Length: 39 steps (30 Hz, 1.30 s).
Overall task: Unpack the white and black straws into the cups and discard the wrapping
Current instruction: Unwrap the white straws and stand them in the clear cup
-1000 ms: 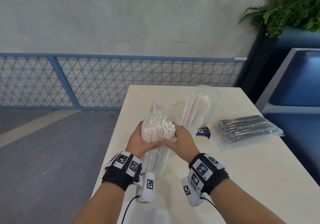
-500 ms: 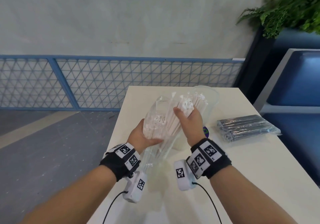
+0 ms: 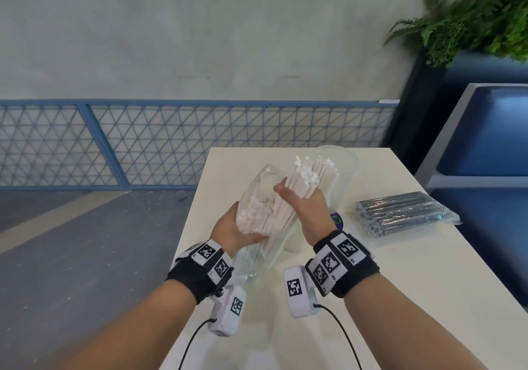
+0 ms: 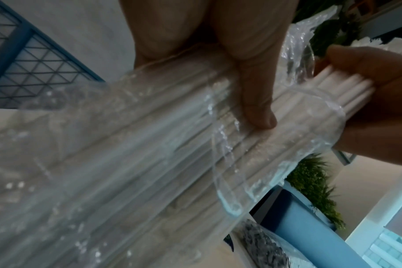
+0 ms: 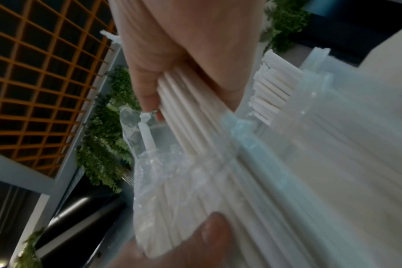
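Left hand [image 3: 233, 231] gripping the clear wrapper [image 3: 257, 212] of white straws [image 3: 257, 215] above the table's [image 3: 400, 298] near left part, fingers curled round it. Right hand [image 3: 310, 212] closing round a pulled-out bunch [image 3: 300, 181], its tips nearing the clear cup [image 3: 347, 166] farther right. Wrapped black straws [image 3: 405, 215] lying well to the right. Only the left wrist view showing the thumb [image 4: 257, 101] pressing the film [image 4: 149, 163]; only the right wrist view showing one stray straw [image 5: 147, 134] poking from the torn mouth.
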Motion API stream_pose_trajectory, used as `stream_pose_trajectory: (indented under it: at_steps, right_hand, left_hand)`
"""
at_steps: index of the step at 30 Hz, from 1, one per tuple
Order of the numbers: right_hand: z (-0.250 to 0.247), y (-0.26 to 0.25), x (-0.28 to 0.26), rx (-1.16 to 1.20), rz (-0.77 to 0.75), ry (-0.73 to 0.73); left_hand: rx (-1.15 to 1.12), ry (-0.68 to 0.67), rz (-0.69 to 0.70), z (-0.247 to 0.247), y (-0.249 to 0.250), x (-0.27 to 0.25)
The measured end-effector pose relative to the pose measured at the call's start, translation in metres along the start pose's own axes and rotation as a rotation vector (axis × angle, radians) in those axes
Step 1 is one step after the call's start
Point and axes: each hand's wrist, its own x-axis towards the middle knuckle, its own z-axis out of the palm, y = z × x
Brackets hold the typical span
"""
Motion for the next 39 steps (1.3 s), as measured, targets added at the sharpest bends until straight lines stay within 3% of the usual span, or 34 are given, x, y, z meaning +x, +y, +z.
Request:
stream_pose_trajectory:
  at_steps: [7,14,19,27,35,39]
  right_hand:
    - [0.000,-0.020,0.011,0.014,-0.109,0.180]
    - [0.003,-0.023,0.015,0.043,-0.126,0.157]
    - [0.004,-0.029,0.010,-0.107,-0.171,0.091]
    - [0.000,-0.043,0.021,0.021,-0.193,0.147]
    - [-0.007,0.005,0.001,-0.191,-0.063,-0.159]
    - [0.001,0.010,0.000,-0.177,-0.074,0.040]
  left_hand:
    - [0.001,0.053,-0.007,0.010,0.008,-0.003]
    - [-0.018,0.092,-0.029,0.009,0.009,-0.004]
    - [-0.069,0.117,-0.044,0.007,0.011,-0.004]
    - [-0.106,0.122,-0.038,0.008,0.009,-0.003]
    - [-0.167,0.172,-0.034,0.008,0.004,0.000]
    - [-0.155,0.180,-0.027,0.011,0.005,0.000]
